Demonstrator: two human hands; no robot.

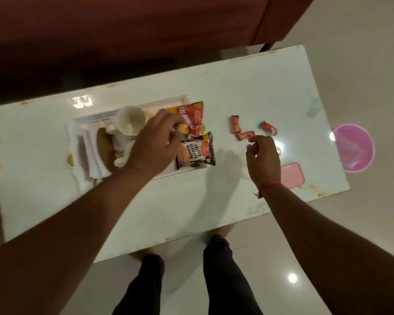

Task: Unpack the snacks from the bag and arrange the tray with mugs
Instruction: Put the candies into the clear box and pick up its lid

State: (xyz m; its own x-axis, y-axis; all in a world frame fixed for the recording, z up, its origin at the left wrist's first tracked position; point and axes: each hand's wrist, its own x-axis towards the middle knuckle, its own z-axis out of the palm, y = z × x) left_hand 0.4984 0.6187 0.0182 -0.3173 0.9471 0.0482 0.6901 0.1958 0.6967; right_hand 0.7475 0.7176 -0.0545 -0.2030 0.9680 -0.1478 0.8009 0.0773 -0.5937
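Note:
A white tray lies on the white table. In it stand a white mug, folded white napkins, a red snack packet and a dark salted peanuts packet. My left hand hovers over the tray's middle, fingers curled at the red packet's lower edge; whether it grips is unclear. Three small red candy wrappers lie to the right of the tray. My right hand is just below them, fingertips pinched together, holding nothing I can see.
A pink flat case lies near the table's right front edge. A pink round object sits on the floor to the right. A dark red sofa runs behind the table. My legs stand at the front edge.

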